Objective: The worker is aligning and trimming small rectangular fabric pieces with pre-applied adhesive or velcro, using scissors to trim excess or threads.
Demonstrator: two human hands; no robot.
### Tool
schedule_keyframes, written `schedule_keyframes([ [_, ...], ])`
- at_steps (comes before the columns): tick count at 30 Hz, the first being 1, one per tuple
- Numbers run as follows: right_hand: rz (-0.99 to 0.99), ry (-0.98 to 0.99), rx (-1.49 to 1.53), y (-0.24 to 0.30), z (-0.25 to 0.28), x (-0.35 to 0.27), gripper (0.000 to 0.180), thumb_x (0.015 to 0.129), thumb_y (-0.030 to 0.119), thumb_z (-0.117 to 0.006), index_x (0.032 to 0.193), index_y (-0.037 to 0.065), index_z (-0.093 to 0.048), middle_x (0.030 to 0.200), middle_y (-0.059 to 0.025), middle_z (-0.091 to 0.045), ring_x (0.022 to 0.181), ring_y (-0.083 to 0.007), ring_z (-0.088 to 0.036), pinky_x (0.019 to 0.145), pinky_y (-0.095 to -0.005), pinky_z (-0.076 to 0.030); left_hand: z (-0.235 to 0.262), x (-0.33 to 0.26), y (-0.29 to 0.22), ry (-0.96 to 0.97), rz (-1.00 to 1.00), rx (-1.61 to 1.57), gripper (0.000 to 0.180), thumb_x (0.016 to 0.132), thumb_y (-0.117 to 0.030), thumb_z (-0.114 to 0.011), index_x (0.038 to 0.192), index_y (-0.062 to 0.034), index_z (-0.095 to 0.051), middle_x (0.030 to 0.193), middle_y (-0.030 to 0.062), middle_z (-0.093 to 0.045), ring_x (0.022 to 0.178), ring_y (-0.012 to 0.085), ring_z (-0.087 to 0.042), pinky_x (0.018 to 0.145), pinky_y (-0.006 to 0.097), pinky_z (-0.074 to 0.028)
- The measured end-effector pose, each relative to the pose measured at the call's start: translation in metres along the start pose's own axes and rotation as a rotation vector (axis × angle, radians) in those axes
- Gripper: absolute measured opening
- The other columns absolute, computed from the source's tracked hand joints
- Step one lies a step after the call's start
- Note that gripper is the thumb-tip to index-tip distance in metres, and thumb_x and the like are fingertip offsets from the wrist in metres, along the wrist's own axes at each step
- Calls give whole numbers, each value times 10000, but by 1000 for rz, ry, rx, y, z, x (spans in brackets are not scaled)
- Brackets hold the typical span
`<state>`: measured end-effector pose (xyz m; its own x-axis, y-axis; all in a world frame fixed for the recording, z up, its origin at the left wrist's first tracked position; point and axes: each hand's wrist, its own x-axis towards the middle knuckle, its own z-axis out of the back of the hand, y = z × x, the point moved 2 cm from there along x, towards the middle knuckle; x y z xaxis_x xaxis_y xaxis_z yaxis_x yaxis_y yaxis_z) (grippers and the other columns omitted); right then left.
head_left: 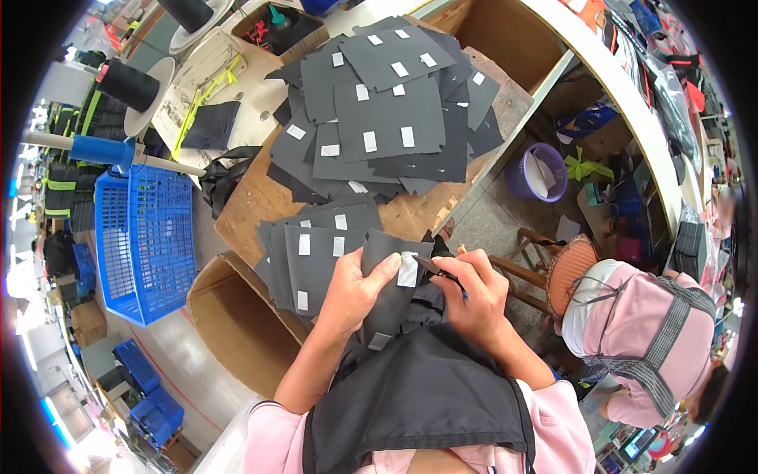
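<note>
My left hand (353, 287) pinches a dark grey fabric panel (384, 306) between thumb and fingers, close in front of my black apron. White rectangular patches are on the panel, one of them (407, 270) near its upper right edge. My right hand (476, 291) is closed round small dark thread snips (427, 265), whose tips are at that patch. Whether the blades touch a thread is too small to tell. Just left of the held panel lies a fanned stack of similar panels (282, 246). A larger, untidy pile of them (389, 118) covers the wooden tabletop beyond.
An open cardboard box (229, 304) stands below the table's left side, near a blue plastic crate (146, 245). Black thread cones (130, 85) sit at the upper left. To the right are a purple basket (515, 175) and a seated person in pink (632, 316).
</note>
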<state>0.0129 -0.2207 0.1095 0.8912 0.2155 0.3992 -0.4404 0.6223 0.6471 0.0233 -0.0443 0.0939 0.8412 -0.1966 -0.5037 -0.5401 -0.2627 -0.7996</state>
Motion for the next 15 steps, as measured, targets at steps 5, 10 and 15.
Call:
schedule_keyframes([
  [5,-112,-38,121,2,3,-4,317,653,24,-729,947,51,-611,791,-82,-556,629,-235,-571,526,-314,-463,0,0,1,-1,11,11,219,884,-148,-581,1004,34,-584,877,37,-614,766,79,-543,681,229,-454],
  [10,-79,-10,127,-7,-5,-1,326,649,4,-728,951,45,-612,798,-89,-562,651,-238,-578,544,-314,-473,0,1,2,23,7,46,236,893,-173,-580,1004,35,-583,867,28,-608,753,79,-522,671,229,-438],
  [15,-269,26,326,-7,7,15,294,667,-2,-709,944,14,-612,795,-81,-523,663,-175,-537,593,-285,-433,7,5,16,10,-33,137,247,906,-198,-568,1017,22,-571,855,17,-594,760,83,-506,686,229,-422],
])
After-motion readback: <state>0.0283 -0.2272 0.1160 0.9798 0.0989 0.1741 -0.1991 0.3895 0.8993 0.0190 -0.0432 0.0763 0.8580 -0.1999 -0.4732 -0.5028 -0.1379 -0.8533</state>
